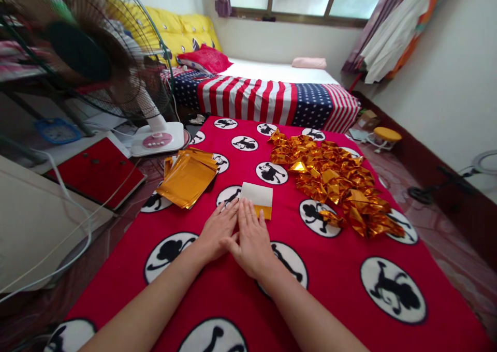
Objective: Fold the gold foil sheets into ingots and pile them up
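Note:
A sheet of gold foil paper (257, 192) lies on the red cloth, its pale back facing up and a gold strip showing along the near side. My right hand (251, 238) rests flat on its near left part, fingers stretched out. Close beside it, my left hand (219, 230) lies with fingers extended, the tips at the sheet's left edge. The hands touch near the thumbs. To the left sits a stack of flat gold sheets (188, 178). On the right is a heap of folded gold foil pieces (330, 176).
A red cloth with monkey circles (326, 295) covers the table. At left, a standing fan (157, 134) and a red board (99, 171) are near the table; a white cable (89, 222) hangs there. Behind is a bed (248, 96); a yellow stool (387, 134) stands at right.

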Demonstrator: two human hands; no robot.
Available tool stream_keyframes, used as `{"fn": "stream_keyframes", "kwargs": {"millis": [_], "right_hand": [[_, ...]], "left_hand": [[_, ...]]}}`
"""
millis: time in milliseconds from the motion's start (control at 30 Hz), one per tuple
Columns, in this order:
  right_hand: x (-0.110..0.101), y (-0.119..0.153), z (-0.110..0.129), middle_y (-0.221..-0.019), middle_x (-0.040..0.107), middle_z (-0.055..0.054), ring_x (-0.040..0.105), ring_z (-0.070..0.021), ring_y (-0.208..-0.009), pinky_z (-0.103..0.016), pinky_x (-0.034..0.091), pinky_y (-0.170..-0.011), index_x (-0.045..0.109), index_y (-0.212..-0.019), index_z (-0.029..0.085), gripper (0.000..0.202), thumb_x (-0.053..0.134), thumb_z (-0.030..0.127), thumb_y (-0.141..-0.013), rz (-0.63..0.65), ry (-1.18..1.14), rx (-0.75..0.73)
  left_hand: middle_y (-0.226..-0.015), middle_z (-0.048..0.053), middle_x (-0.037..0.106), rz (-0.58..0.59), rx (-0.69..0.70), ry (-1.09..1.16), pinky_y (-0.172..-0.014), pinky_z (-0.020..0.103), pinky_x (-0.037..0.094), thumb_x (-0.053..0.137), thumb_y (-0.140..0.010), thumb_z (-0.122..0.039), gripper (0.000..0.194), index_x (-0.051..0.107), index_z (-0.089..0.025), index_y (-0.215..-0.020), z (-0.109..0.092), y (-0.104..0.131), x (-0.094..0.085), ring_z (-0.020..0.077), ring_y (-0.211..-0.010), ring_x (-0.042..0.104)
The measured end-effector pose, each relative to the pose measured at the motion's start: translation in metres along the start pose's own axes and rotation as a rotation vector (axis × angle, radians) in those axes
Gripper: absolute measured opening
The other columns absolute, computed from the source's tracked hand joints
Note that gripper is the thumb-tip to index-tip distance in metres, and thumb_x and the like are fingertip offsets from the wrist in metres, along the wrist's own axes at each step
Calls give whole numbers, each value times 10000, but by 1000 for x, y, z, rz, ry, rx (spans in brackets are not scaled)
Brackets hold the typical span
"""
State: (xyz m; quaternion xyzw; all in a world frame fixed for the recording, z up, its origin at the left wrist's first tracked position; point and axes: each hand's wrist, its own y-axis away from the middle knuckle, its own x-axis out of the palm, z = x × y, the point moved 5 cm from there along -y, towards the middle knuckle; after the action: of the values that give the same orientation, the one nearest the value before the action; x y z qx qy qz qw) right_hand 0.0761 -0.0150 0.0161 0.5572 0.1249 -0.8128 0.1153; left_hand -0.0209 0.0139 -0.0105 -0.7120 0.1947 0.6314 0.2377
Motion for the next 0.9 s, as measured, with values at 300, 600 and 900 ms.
{"fn": "stream_keyframes", "kwargs": {"millis": [300, 600, 900], "right_hand": [[7, 13, -40, -1596, 84, -154, 66, -261, -1491, -474, 66, -1191, 234, -1515, 54, 898, 348, 689, -889, -1, 95, 74], [2, -11, -61, -1600, 82, -155, 27, -242, -1494, -480, -1, -1185, 221, -1518, 59, 879, 331, 675, -900, 6, 164, 82], [1, -9, -62, -1606, 83, -135, 35, -238, -1494, -480, -5, -1182, 194, -1527, 83, 805, 289, 615, -932, 2, 159, 74]], "left_hand": [[-1585, 89, 248, 1, -46, 25, -1190, 436, 190, 400, -940, -514, 683, 274, -157, -1509, -6, -2, -9, 224, -1465, 231], [-1594, 110, 215, -120, -161, 31, -1174, 562, 162, 366, -953, -433, 606, 313, -170, -1496, -11, -20, -2, 289, -1469, 209], [-1573, 74, 291, -71, 26, 90, -1200, 400, 208, 357, -942, -241, 571, 291, -136, -1500, -25, -32, 1, 185, -1456, 257]]}}
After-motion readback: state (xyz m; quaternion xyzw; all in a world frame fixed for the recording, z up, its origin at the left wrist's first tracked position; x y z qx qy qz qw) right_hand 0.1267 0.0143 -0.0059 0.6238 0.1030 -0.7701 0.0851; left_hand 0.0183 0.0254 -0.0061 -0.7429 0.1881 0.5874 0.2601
